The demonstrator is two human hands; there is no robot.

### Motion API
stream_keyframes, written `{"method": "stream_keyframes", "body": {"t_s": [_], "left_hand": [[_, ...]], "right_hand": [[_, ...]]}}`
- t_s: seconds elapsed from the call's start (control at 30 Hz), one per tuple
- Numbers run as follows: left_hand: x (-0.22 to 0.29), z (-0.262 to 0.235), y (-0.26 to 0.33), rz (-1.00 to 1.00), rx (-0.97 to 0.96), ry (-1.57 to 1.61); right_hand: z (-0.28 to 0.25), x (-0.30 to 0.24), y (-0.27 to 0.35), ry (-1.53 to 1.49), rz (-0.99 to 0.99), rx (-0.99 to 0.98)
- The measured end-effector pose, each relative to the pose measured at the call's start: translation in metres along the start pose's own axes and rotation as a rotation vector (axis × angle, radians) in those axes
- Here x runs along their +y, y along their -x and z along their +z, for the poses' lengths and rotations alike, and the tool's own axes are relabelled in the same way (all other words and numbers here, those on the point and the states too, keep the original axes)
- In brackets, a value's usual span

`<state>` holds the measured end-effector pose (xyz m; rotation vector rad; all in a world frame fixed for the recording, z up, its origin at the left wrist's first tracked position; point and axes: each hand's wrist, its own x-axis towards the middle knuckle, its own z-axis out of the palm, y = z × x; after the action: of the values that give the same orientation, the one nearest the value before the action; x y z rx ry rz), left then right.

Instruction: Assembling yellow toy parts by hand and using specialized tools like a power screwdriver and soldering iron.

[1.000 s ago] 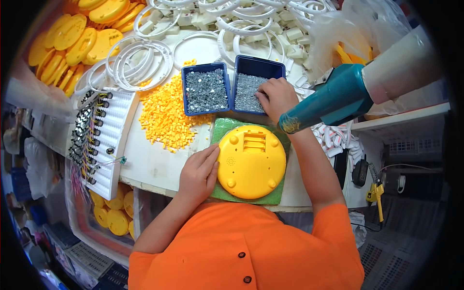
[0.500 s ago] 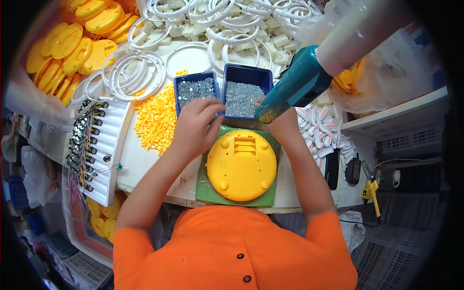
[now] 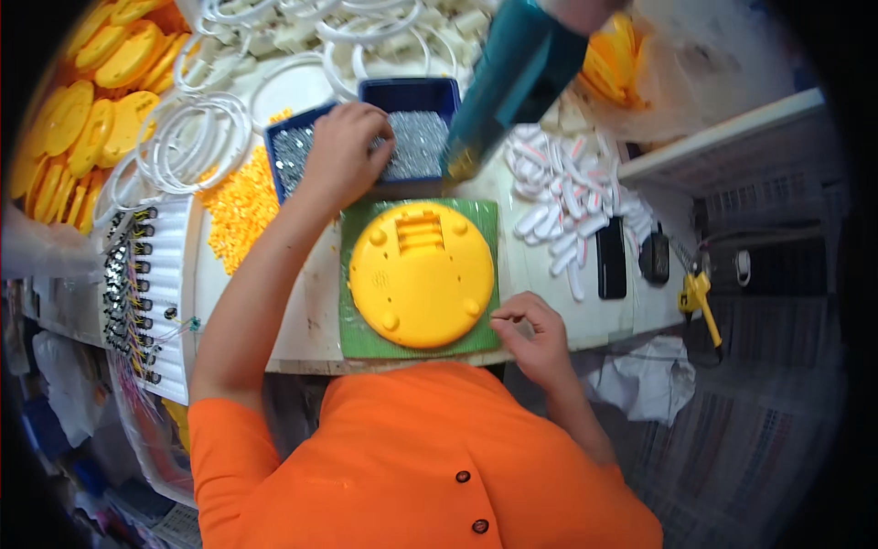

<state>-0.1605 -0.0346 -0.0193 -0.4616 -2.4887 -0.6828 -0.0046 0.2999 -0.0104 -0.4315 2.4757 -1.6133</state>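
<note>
My left hand is over the two blue bins, its fingers curled in toward the small silvery screws of the right-hand bin. Whatever its fingertips pinch is hidden. Beside the right edge of the green mat, my right hand has thumb and forefinger drawn together; anything between them is too small to make out. On the mat lies a round yellow plastic housing, with a rectangular battery recess and several round feet facing up. A teal power screwdriver hangs tip down above its far right side, untouched by either hand.
Small yellow parts are heaped left of the bins, near white rings and stacked yellow discs. A white tray of wired parts stands at left. White pieces, a black phone-like slab and a yellow-handled tool are at right.
My right hand has come down from behind the screwdriver to the mat's right edge. My left hand has moved to the right-hand bin. The whole view has shifted.
</note>
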Motion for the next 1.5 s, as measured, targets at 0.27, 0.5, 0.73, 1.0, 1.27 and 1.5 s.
{"method": "stream_keyframes", "body": {"t_s": [0.27, 0.5, 0.73, 1.0, 1.27, 1.5], "left_hand": [[0.033, -0.007, 0.024, -0.243, -0.018, 0.186], [0.073, -0.039, 0.092, -0.323, -0.003, 0.339], [0.115, -0.069, 0.152, -0.146, -0.236, 0.416], [0.125, -0.059, 0.168, -0.023, -0.221, 0.255], [0.121, -0.074, 0.148, -0.057, -0.289, 0.334], [0.09, -0.054, 0.101, -0.086, -0.137, 0.246]], "right_hand": [[0.028, 0.019, 0.013, 0.114, -0.203, -0.022], [0.026, 0.023, 0.006, 0.083, -0.17, 0.004], [-0.006, -0.001, -0.04, 0.048, -0.131, -0.128], [0.011, -0.081, -0.149, -0.026, -0.479, 0.004], [0.019, -0.117, -0.167, -0.459, -0.418, -0.316], [0.024, -0.077, -0.111, -1.007, -0.273, -0.251]]}}
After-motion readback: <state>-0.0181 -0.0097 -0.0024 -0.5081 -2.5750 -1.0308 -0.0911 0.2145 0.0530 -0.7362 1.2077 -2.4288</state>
